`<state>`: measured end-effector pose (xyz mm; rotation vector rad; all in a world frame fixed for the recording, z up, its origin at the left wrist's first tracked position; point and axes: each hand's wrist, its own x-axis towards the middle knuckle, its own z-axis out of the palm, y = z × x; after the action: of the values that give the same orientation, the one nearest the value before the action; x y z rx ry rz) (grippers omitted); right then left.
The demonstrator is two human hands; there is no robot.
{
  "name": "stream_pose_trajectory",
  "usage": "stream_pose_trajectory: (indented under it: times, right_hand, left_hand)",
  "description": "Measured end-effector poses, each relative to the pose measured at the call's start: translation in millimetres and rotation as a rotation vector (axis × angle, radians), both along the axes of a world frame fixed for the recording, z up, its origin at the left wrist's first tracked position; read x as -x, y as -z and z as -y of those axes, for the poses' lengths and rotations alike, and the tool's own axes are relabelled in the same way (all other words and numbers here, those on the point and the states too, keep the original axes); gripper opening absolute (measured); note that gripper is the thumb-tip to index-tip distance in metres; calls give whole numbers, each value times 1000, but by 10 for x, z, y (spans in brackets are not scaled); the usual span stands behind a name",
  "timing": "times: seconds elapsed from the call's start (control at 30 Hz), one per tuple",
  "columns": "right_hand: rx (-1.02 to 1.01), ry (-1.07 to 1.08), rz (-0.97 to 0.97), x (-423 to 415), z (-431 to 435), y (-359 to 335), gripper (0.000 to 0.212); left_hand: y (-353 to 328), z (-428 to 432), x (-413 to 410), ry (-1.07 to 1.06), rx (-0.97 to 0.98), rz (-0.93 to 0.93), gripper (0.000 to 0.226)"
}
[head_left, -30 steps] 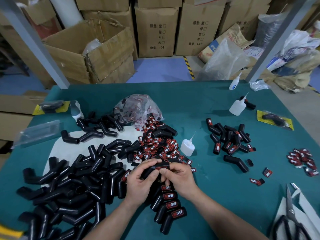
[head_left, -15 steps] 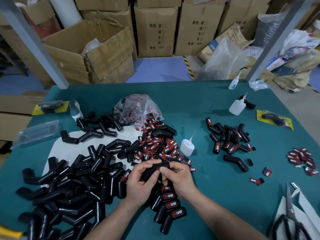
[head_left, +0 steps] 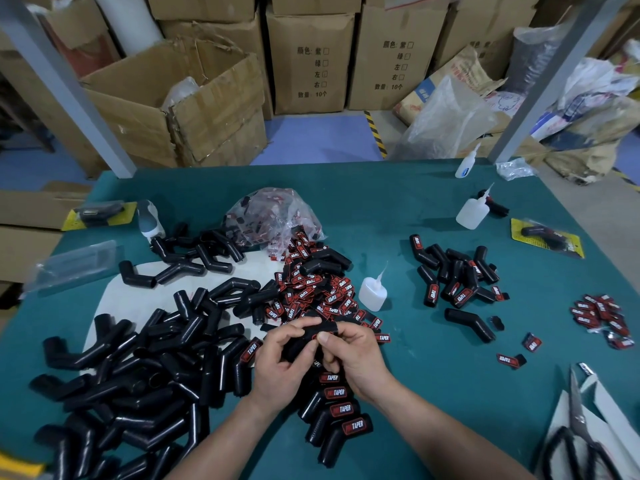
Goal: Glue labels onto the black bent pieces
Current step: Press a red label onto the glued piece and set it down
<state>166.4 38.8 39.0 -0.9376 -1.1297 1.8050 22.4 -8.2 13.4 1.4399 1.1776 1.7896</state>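
Right now my left hand and my right hand both grip one black bent tubular piece. My fingers curl round it and my right thumb presses on its top, just nearer me than the white squeeze glue bottle. That bottle stands upright on the teal-green felt tabletop. Just left of the bottle lies a loose pile of red-and-black labels, and farther left a big heap of bare black bent tubes. Nearer me than the bottle, under my wrists, sits a row of labelled black pieces. Right of the bottle lies a smaller cluster of labelled pieces. Well beyond the bottle, past the table edge, brown cardboard cartons stand on a blue floor.
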Motion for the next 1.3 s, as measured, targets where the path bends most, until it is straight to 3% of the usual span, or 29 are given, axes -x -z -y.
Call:
stream_pose_trajectory:
  times: [0.47,0.73,0.8,0.93,1.07,1.3]
  right_hand:
    - [-44,64,38,23,37,28,8]
    - [-58,-21,37,-29,-43,46,17]
    - [-86,-25,71,-32,-41,49,14]
    - [-157,1,166,-43,-46,50,19]
    - [-197,12,162,-73,-64,43,15]
    - [-256,9,130,-82,-33,62,23]
  left_hand:
    - [38,16,18,48,-41,-138,33]
    - [56,-24,21,-66,-10,-77,27]
    - [53,-26,32,-82,-6,-105,28]
    - [16,-32,65,-42,-64,-218,9]
    - [15,-31,92,-26,-115,-364,14]
    - [19,-35,75,-87,-133,-244,15]
